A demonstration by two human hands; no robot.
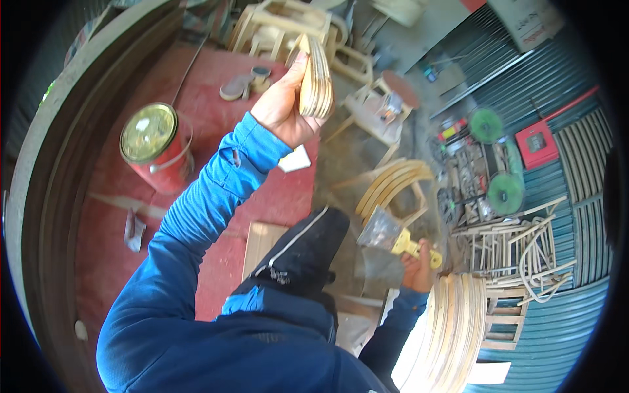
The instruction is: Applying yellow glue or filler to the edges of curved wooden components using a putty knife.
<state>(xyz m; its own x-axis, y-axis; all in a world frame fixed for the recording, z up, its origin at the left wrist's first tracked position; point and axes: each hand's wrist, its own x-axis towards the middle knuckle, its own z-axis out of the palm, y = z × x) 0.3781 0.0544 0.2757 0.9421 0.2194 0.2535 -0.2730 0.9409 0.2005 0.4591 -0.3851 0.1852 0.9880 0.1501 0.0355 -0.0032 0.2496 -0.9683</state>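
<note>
My left hand (285,105) is raised at the upper middle, its fingers wrapped round a curved piece of laminated wood (318,82) with striped layers along its edge. The thumb presses on its near side; the other fingers are mostly hidden behind it. Lower and to the right, my right hand (417,267) grips a putty knife (405,245) by its yellow handle. The knife's broad, smeared blade points left, apart from the wood piece. Close below that hand stands a stack of curved wooden strips (449,327).
A red paint can (160,154) with a metal lid stands on the red surface (229,216) at left. Curved wooden hoops (390,187) lie beyond the knife. Wooden frames (282,26) fill the far side; bent wood parts (517,252) are piled at right near a red box (537,144).
</note>
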